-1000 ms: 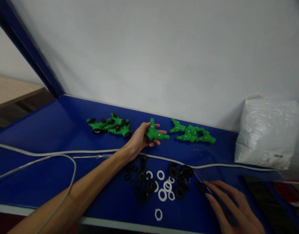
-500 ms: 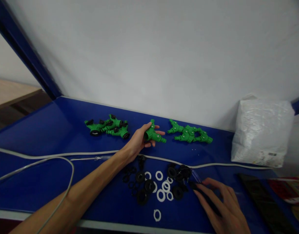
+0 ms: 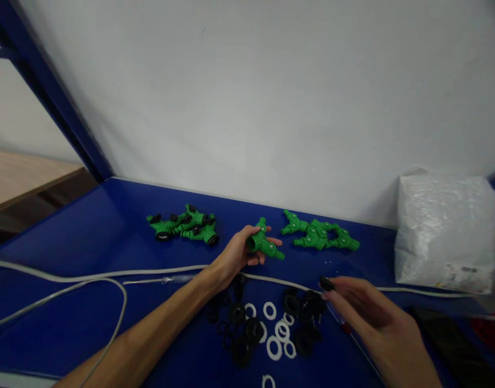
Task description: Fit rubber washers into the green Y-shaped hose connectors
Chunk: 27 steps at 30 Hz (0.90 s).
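My left hand (image 3: 235, 253) is closed around a green Y-shaped plastic fitting (image 3: 263, 243), held just above the blue table (image 3: 89, 226). My right hand (image 3: 368, 318) is raised over the loose parts and pinches a small black part (image 3: 326, 283) at its fingertips. Below and between the hands lies a scatter of black rings (image 3: 247, 328) and white rings (image 3: 274, 347). A pile of bare green fittings (image 3: 320, 233) lies right of the left hand. A pile of green fittings with black parts on them (image 3: 185, 225) lies to its left.
A white plastic bag (image 3: 445, 229) stands at the back right against the white wall. Grey cables (image 3: 89, 275) run across the table from left to right. A dark flat object (image 3: 453, 345) lies at the right front. A blue frame post (image 3: 49, 91) slants up at the left.
My right hand has lifted off the table and moved up and left with a small black part pinched in it. The left hand has drawn the green fitting slightly toward me.
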Tool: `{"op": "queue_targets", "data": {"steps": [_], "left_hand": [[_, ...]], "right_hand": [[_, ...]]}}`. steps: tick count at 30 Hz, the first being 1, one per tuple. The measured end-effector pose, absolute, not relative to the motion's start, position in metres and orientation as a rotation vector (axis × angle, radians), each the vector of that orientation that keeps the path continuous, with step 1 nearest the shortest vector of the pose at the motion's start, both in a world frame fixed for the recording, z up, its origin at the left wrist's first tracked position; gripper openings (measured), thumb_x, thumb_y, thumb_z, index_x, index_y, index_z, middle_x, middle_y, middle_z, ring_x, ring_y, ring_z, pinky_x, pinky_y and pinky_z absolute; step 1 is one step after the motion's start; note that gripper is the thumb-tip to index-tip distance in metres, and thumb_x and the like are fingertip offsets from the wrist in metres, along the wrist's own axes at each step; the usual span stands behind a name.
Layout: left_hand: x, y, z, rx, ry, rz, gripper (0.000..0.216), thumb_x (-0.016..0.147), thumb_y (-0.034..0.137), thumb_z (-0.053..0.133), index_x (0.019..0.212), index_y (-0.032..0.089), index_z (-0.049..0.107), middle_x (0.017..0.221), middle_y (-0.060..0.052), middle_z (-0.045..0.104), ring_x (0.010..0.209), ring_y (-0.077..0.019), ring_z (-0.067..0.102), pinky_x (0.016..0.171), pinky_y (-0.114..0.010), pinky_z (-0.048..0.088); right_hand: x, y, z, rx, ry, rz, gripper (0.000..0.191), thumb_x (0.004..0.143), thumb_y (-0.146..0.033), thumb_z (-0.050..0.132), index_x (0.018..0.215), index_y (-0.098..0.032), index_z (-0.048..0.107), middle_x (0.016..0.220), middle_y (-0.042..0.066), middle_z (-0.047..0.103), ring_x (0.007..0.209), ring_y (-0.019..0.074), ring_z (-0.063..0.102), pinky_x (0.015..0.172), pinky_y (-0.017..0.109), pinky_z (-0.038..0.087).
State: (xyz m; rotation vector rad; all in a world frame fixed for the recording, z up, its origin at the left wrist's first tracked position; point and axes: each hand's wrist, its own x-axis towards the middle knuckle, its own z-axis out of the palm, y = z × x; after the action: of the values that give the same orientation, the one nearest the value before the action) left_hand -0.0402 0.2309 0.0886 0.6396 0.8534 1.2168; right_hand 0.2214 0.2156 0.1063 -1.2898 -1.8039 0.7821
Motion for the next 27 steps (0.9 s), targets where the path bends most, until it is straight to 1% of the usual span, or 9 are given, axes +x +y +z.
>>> {"op": "queue_targets", "data": {"steps": [2, 4, 8, 11, 13, 16, 19, 23, 27], "left_hand": [[-0.041, 0.231, 0.089, 0.653, 0.858, 1.217, 0.046, 0.094, 0.044, 0.048, 0.125, 0.012, 0.058, 0.115, -0.016, 0.075, 0.057, -0.0106, 0.054, 0.059, -0.026, 0.035], [-0.043, 0.23, 0.091, 0.67, 0.898, 1.213, 0.047, 0.093, 0.046, 0.051, 0.127, 0.014, 0.057, 0.115, -0.015, 0.076, 0.058, -0.01, 0.053, 0.06, -0.025, 0.035], [-0.043, 0.229, 0.096, 0.696, 0.991, 1.206, 0.047, 0.088, 0.046, 0.061, 0.124, 0.015, 0.062, 0.112, -0.013, 0.076, 0.058, -0.009, 0.05, 0.061, -0.025, 0.034], [-0.041, 0.228, 0.094, 0.705, 0.991, 1.191, 0.047, 0.087, 0.047, 0.063, 0.123, 0.015, 0.064, 0.113, -0.013, 0.076, 0.059, -0.0087, 0.05, 0.061, -0.025, 0.034], [-0.04, 0.228, 0.092, 0.71, 0.974, 1.184, 0.048, 0.087, 0.048, 0.064, 0.123, 0.015, 0.064, 0.114, -0.013, 0.076, 0.059, -0.0084, 0.05, 0.061, -0.025, 0.035], [-0.038, 0.229, 0.091, 0.711, 0.971, 1.18, 0.048, 0.086, 0.047, 0.066, 0.12, 0.014, 0.065, 0.113, -0.013, 0.076, 0.058, -0.0079, 0.051, 0.06, -0.024, 0.034], [-0.039, 0.23, 0.091, 0.704, 0.971, 1.196, 0.043, 0.087, 0.044, 0.066, 0.117, 0.013, 0.064, 0.112, -0.014, 0.076, 0.057, -0.0075, 0.051, 0.059, -0.024, 0.035], [-0.041, 0.233, 0.088, 0.707, 0.943, 1.239, 0.036, 0.088, 0.042, 0.063, 0.111, 0.014, 0.063, 0.109, -0.015, 0.077, 0.055, -0.0082, 0.052, 0.053, -0.024, 0.031], [-0.041, 0.235, 0.084, 0.718, 0.9, 1.242, 0.032, 0.086, 0.04, 0.067, 0.106, 0.015, 0.061, 0.107, -0.014, 0.077, 0.055, -0.0082, 0.052, 0.053, -0.024, 0.031]], "right_hand": [[0.212, 0.225, 0.116, -1.279, -1.755, 0.947, 0.028, 0.079, -0.047, 0.076, 0.094, -0.023, 0.074, 0.09, 0.006, 0.082, 0.081, 0.0226, 0.08, 0.074, 0.021, 0.063], [0.213, 0.232, 0.121, -1.259, -1.796, 0.975, 0.027, 0.078, -0.046, 0.077, 0.093, -0.023, 0.074, 0.088, 0.006, 0.082, 0.079, 0.022, 0.08, 0.072, 0.019, 0.062], [0.237, 0.232, 0.115, -1.202, -2.035, 0.82, 0.017, 0.077, -0.038, 0.075, 0.088, -0.025, 0.077, 0.076, 0.003, 0.08, 0.065, 0.0193, 0.078, 0.058, 0.015, 0.059], [0.26, 0.225, 0.102, -1.101, -2.252, 0.652, 0.01, 0.077, -0.031, 0.076, 0.087, -0.028, 0.079, 0.074, 0.0, 0.078, 0.06, 0.0153, 0.075, 0.06, 0.013, 0.059], [0.27, 0.219, 0.095, -1.046, -2.361, 0.583, 0.013, 0.079, -0.028, 0.077, 0.091, -0.029, 0.079, 0.078, -0.001, 0.077, 0.065, 0.0144, 0.075, 0.065, 0.012, 0.059], [0.272, 0.211, 0.091, -0.979, -2.439, 0.462, 0.024, 0.084, -0.025, 0.074, 0.107, -0.031, 0.077, 0.096, 0.001, 0.077, 0.081, 0.0156, 0.077, 0.077, 0.015, 0.06], [0.265, 0.204, 0.088, -0.883, -2.489, 0.369, 0.031, 0.085, -0.027, 0.073, 0.116, -0.034, 0.075, 0.107, 0.004, 0.076, 0.09, 0.0187, 0.077, 0.081, 0.02, 0.062], [0.258, 0.199, 0.08, -0.839, -2.482, 0.364, 0.026, 0.089, -0.035, 0.072, 0.115, -0.034, 0.076, 0.106, 0.007, 0.076, 0.091, 0.024, 0.077, 0.08, 0.029, 0.065], [0.254, 0.198, 0.081, -0.824, -2.468, 0.391, 0.019, 0.092, -0.035, 0.067, 0.109, -0.034, 0.077, 0.102, 0.006, 0.078, 0.089, 0.023, 0.077, 0.079, 0.028, 0.065]]}}
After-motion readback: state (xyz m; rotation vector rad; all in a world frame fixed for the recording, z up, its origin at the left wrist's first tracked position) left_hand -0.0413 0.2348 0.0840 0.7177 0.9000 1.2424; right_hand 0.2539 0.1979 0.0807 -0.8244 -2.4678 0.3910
